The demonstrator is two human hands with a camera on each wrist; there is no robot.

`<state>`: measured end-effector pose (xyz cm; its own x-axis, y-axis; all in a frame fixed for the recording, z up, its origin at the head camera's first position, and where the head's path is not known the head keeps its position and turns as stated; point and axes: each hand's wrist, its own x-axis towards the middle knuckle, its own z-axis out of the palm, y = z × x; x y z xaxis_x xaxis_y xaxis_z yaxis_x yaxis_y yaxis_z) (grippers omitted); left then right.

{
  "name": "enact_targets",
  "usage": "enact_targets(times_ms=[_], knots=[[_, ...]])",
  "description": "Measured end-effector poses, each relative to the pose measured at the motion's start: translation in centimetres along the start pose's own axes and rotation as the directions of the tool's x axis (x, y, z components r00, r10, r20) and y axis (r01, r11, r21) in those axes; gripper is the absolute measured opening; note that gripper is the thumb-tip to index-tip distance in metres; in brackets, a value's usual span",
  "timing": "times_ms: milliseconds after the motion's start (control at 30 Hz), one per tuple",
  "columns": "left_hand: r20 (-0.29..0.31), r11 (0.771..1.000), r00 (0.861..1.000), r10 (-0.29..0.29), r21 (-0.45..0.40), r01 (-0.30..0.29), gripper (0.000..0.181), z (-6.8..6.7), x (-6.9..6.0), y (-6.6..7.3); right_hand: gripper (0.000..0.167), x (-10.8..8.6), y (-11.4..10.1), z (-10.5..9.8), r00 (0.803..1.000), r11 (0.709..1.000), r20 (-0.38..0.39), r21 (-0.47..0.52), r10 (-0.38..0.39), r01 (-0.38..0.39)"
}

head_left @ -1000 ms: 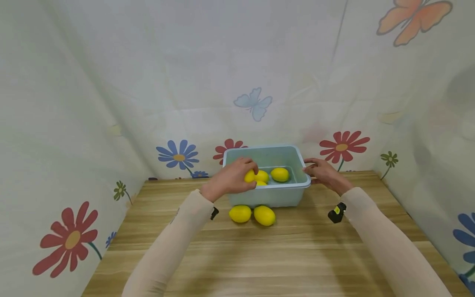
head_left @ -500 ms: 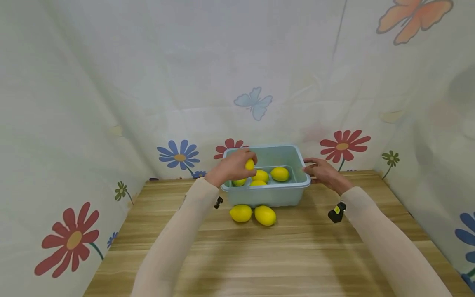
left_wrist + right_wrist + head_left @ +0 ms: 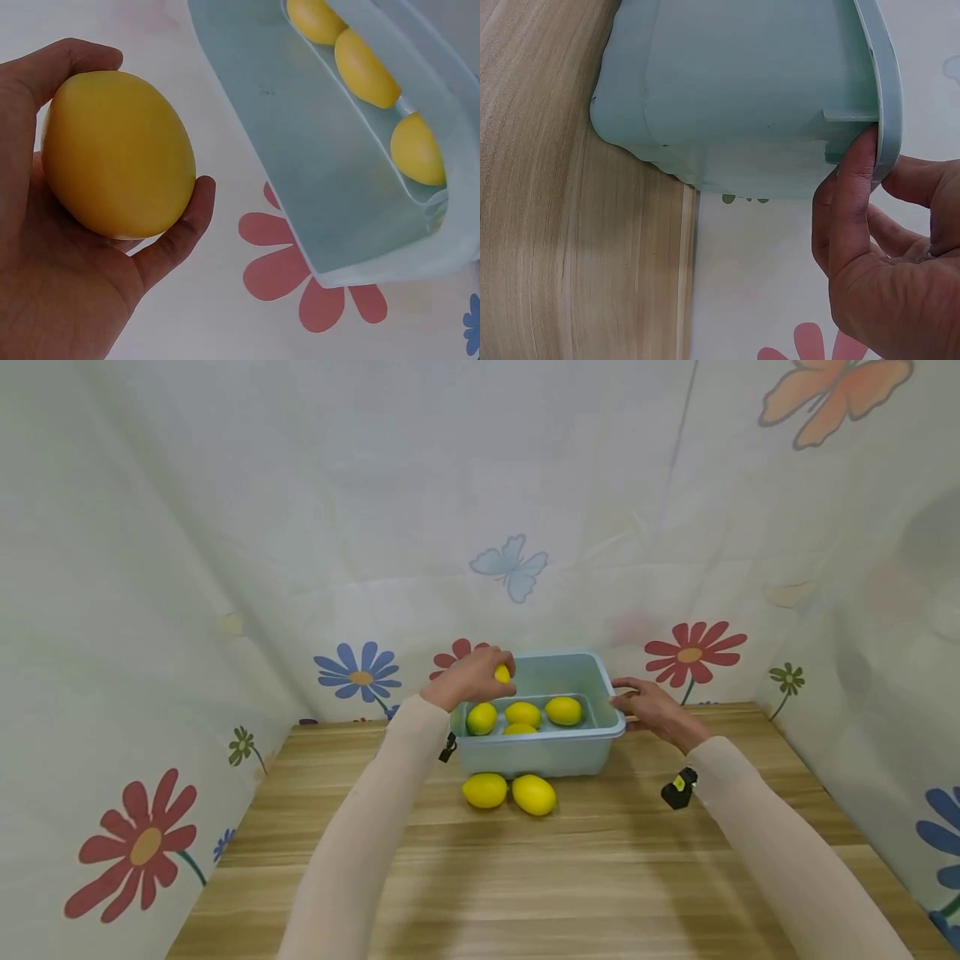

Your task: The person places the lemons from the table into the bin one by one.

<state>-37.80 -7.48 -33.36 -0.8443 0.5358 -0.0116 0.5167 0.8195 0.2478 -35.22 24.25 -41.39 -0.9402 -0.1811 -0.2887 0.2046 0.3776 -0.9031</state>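
Above the left side of a light blue plastic basin [image 3: 536, 758], my left hand [image 3: 471, 678] grips a yellow lemon [image 3: 118, 154], thumb and fingers curled round it. Several lemons lie on the basin's floor, among them one at the left [image 3: 482, 718] and another lemon [image 3: 564, 711] toward the right. At the basin's right end, my right hand [image 3: 654, 710] pinches the rim; in the right wrist view the fingers [image 3: 853, 202] sit under the rim's outer edge with the thumb over it.
Two more lemons, a left lemon [image 3: 485, 790] and a right lemon [image 3: 534, 795], rest on the wooden table [image 3: 570, 885] just in front of the basin. A white cloth [image 3: 360, 527] printed with flowers and butterflies hangs behind and at both sides.
My left hand has risen out of the basin with the lemon, moving up and slightly away. The lemons beneath it have come into view. My right hand stays at the rim.
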Motion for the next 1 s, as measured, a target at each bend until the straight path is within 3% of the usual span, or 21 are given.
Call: enact_targets(times_ms=[367, 1000], knots=[[0.042, 0.996, 0.998, -0.052, -0.069, 0.055, 0.036, 0.3, 2.2, -1.2, 0.061, -0.1, 0.2, 0.0, 1.000, 1.000, 0.001, 0.007, -0.001, 0.001], [0.130, 0.979, 0.980, -0.149, -0.120, 0.165, 0.030, 1.3, 3.3, -2.8, 0.060, 0.2, 0.2, 0.1, 1.000, 1.000, -0.021, 0.012, 0.015, -0.014]])
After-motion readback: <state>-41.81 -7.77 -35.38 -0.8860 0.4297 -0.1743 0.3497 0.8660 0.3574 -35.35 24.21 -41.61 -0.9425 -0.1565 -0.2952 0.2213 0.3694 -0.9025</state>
